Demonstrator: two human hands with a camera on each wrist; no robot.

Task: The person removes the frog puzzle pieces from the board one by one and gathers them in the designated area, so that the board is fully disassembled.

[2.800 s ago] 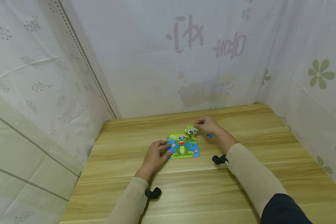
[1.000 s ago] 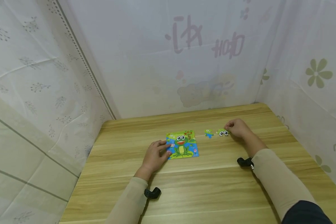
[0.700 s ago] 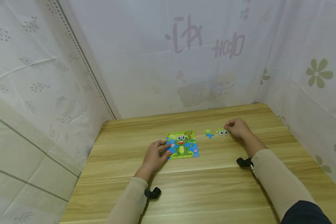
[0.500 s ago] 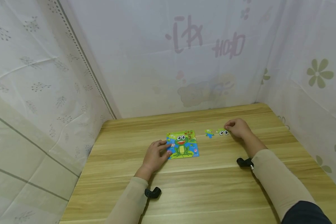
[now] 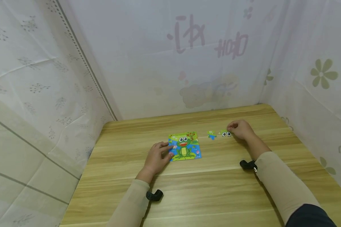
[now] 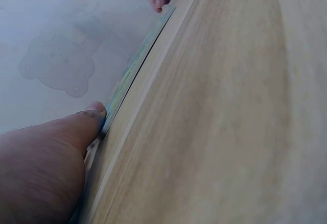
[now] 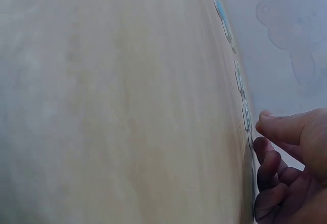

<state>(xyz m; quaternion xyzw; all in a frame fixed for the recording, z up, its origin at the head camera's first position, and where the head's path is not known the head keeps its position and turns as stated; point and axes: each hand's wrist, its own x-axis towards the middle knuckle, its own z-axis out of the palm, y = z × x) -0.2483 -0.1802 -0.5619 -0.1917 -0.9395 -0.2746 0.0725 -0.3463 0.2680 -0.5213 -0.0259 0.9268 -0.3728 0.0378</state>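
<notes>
- The left hand (image 5: 157,157) lies relaxed with fingers spread, and its thumb and forefinger touch the left edge of the frog puzzle (image 5: 184,148). It seems good to press only lightly there, so the puzzle does not slide.
- The right hand (image 5: 241,129) has curled fingers, with thumb and forefinger at the right end of the eyes piece (image 5: 225,133). I cannot tell if it pinches this piece or only touches it.
- The eyes piece is on the surface (image 5: 201,195), to the right of the blue-green piece (image 5: 211,135), apart from the puzzle. Both loose pieces look thin, so fingertips at the edge should control them better than the whole hand.
- Better to keep the eyes piece flat while guiding it, because tilting could make it slip.
- Small movements are safer, as the blue-green piece lies near and could be pushed by accident.
</notes>
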